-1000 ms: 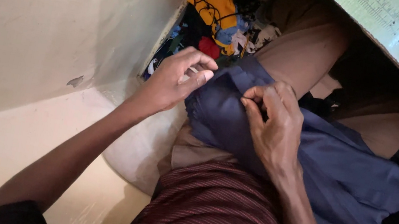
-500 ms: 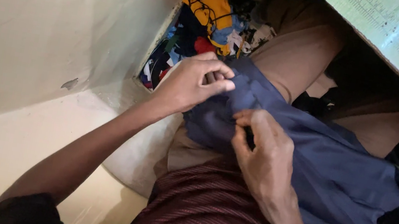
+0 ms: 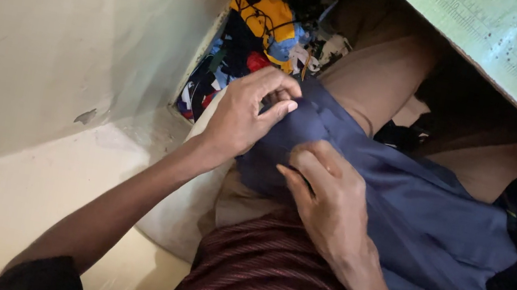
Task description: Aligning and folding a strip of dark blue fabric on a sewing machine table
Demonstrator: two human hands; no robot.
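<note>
- Since before, my left hand [image 3: 242, 114] has closed on the navy cloth [image 3: 394, 210] across my lap, fingers pinching its folded edge.
- My right hand [image 3: 326, 198] presses the fold beside it, fingers curled.
- Folding is underway; next calls for a flat crease.

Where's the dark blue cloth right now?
In the head view the dark blue cloth lies across the person's lap, right of centre, pinched at its upper left edge by the left hand, with the right hand pressing on it just below.

Cloth [image 3: 402, 204] on lap, under hands [image 3: 326, 198]
</note>
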